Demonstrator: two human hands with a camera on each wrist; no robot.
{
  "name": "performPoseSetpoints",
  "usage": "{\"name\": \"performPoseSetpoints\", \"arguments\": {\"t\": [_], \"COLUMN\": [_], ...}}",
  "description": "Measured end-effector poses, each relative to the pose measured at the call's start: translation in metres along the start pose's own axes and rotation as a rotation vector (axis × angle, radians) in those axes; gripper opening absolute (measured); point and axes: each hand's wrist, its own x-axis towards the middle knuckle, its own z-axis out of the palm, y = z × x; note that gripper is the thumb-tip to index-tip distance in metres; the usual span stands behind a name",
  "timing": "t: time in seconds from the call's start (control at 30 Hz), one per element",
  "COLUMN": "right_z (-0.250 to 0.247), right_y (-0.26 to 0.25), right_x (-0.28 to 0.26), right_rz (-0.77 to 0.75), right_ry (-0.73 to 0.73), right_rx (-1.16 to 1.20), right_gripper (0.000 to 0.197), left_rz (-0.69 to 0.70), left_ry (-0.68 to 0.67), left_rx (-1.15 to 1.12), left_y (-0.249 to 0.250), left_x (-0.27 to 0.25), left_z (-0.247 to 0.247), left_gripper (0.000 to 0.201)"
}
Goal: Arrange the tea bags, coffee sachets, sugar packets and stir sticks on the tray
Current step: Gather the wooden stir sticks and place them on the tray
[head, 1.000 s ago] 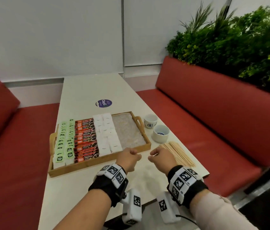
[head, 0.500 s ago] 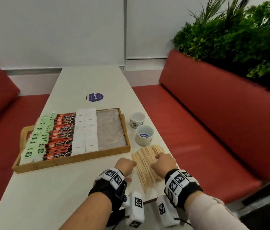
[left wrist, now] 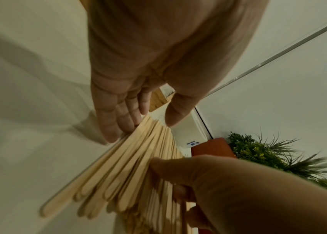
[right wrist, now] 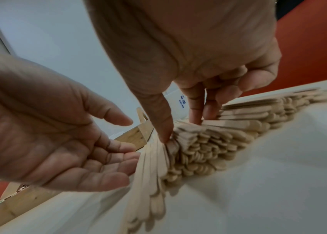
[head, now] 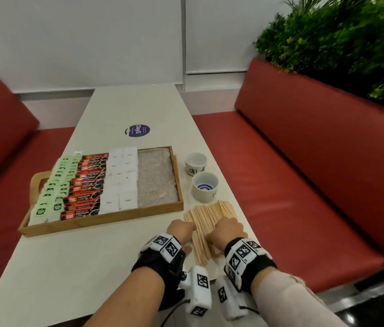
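A loose pile of wooden stir sticks lies on the table, right of the wooden tray. My left hand is open, its straight fingers resting against the pile's left edge. My right hand digs into the pile from above; its thumb and fingers pinch a bunch of sticks. In the tray lie rows of green tea bags, red coffee sachets and white sugar packets. The tray's right section holds nothing.
Two small white cups stand just beyond the sticks, near the table's right edge. A round blue sticker sits behind the tray. Red benches flank the table, with green plants behind the right one.
Both hands moved right from in front of the tray to the stick pile. They now close in on it from both sides, and the right hand has taken hold of sticks.
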Motion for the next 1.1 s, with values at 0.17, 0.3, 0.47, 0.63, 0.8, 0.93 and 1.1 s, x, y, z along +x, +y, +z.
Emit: {"name": "performPoseSetpoints", "arguments": {"t": [0.17,0.3,0.47,0.63,0.8,0.93,1.1], "right_z": [0.005,0.007,0.009,0.012,0.012,0.008,0.004], "right_y": [-0.006,-0.012,-0.022,-0.030,-0.035,-0.029,-0.023], "right_x": [-0.002,-0.003,-0.009,-0.016,-0.025,-0.026,-0.022], "right_rz": [-0.026,-0.039,-0.049,-0.070,-0.140,-0.183,-0.192], "right_ry": [0.011,-0.015,-0.039,-0.092,-0.191,-0.267,-0.296], "right_rx": [-0.031,-0.036,-0.017,0.063,0.128,0.203,0.244], "right_gripper": [0.033,0.034,0.036,0.026,0.033,0.026,0.024], "left_rz": [0.022,0.026,0.052,0.024,0.003,0.001,0.043], "left_ry": [-0.007,0.003,0.024,0.062,0.093,0.139,0.156], "left_rx": [0.039,0.050,0.081,0.138,0.321,0.542,0.766], "left_y": [-0.001,0.000,0.000,0.001,0.005,0.007,0.011], "left_x": [0.005,0.005,0.011,0.018,0.022,0.023,0.025], "left_z": [0.001,-0.002,-0.007,-0.012,-0.015,-0.015,-0.010], "left_gripper": [0.036,0.035,0.035,0.018,0.046,0.069,0.086]}}
